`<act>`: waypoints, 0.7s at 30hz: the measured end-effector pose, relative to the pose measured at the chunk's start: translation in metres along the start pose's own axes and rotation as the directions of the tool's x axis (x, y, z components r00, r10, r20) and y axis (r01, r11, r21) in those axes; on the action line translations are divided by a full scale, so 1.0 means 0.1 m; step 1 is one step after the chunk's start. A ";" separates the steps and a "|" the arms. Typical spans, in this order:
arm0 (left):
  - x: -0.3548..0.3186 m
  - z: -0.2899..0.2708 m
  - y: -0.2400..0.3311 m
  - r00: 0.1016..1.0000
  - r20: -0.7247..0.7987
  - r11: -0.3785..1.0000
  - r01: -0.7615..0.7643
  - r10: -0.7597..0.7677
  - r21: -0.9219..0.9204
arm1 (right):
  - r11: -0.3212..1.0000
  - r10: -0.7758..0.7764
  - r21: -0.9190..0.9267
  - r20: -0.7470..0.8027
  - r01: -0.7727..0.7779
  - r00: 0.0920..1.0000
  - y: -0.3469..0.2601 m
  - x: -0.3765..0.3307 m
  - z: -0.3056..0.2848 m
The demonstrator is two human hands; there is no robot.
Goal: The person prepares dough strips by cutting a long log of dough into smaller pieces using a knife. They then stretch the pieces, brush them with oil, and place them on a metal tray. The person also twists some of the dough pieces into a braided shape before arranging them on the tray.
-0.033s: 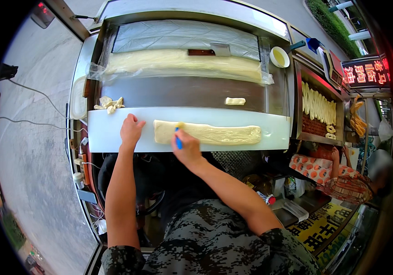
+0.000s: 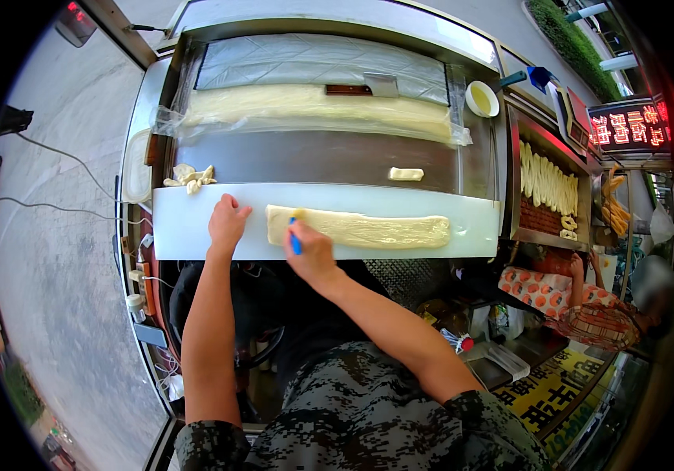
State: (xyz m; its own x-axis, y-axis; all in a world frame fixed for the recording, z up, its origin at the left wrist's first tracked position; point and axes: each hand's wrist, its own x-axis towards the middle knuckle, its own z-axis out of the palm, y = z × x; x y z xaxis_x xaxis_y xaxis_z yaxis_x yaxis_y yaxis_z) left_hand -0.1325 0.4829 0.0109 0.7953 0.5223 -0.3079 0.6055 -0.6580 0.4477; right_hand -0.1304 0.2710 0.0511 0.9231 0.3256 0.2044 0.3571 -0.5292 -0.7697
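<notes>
A long flat strip of pale dough (image 2: 368, 229) lies across the white board (image 2: 478, 228), its right part glossy. My right hand (image 2: 313, 251) is closed round a blue-handled pastry brush (image 2: 296, 242); its yellowish bristles touch the dough near the left end. My left hand (image 2: 228, 224) rests on the board just left of the strip, fingers curled in, with nothing visible in them. Behind the board, a small dough piece (image 2: 406, 174) sits to the right and a pile of dough scraps (image 2: 191, 179) to the left.
Farther back lies a long dough slab (image 2: 274, 106) under plastic film, with a cleaver (image 2: 360, 89) on top. A white bowl of yellow liquid (image 2: 481, 99) stands back right. Beside it, a metal tray (image 2: 545, 235) holds fried-looking sticks. Another person's arm (image 2: 577, 271) shows at right.
My right hand and the brush have shifted slightly left along the dough. The left hand stays in place on the board.
</notes>
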 end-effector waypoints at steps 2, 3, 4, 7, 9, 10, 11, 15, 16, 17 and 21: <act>0.01 0.00 -0.04 1.000 0.012 1.000 0.001 -0.001 -0.016 | 0.996 -0.054 0.075 0.038 0.051 0.998 -0.25 0.07 0.24; 0.00 -0.01 -0.06 1.000 0.009 1.000 0.003 -0.003 -0.019 | 0.995 -0.047 0.092 0.040 0.044 0.998 -0.31 0.07 0.29; 0.00 -0.01 -0.08 1.000 0.007 1.000 0.003 -0.002 -0.020 | 0.994 -0.038 0.108 0.039 0.034 0.998 -0.36 0.08 0.33; 0.00 -0.02 -0.12 1.000 0.001 1.000 -0.006 0.006 -0.014 | 0.960 0.064 0.274 -0.002 -0.061 0.998 -0.46 0.10 0.32; 0.02 -0.04 -0.10 1.000 0.010 1.000 -0.008 0.008 -0.006 | 0.887 0.212 0.415 0.022 -0.202 0.977 -0.44 0.12 0.25; 0.01 -0.05 -0.06 1.000 0.023 1.000 -0.005 0.005 -0.002 | 0.827 0.306 0.475 0.068 -0.301 0.949 -0.36 0.11 0.21; 0.00 -0.07 -0.03 0.999 0.035 1.000 -0.004 0.004 0.004 | 0.752 0.393 0.530 0.120 -0.393 0.912 -0.27 0.10 0.17; 0.02 -0.07 -0.08 0.999 0.046 1.000 -0.006 0.006 -0.001 | 0.834 0.392 0.338 0.193 -0.436 0.900 0.32 -0.14 -0.29; 0.01 -0.06 -0.08 0.999 0.047 1.000 -0.006 0.006 -0.004 | 0.873 0.361 0.281 0.178 -0.399 0.915 0.42 -0.18 -0.53; 0.02 -0.08 -0.05 0.999 0.049 1.000 -0.008 0.008 -0.005 | 0.891 0.338 0.266 0.152 -0.368 0.929 0.58 -0.22 -0.74; 0.05 -0.07 -0.01 0.999 0.044 1.000 -0.006 0.006 0.006 | 0.867 0.411 0.232 0.165 -0.441 0.896 1.35 -0.37 -1.67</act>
State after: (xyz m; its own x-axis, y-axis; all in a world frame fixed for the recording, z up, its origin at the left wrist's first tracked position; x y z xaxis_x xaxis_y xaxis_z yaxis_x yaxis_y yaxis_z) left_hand -0.1295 0.4902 0.0148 0.7995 0.4940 -0.3417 0.6006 -0.6646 0.4444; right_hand -0.0931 0.0568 0.0405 0.9508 0.2038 -0.2332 -0.1301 -0.4207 -0.8978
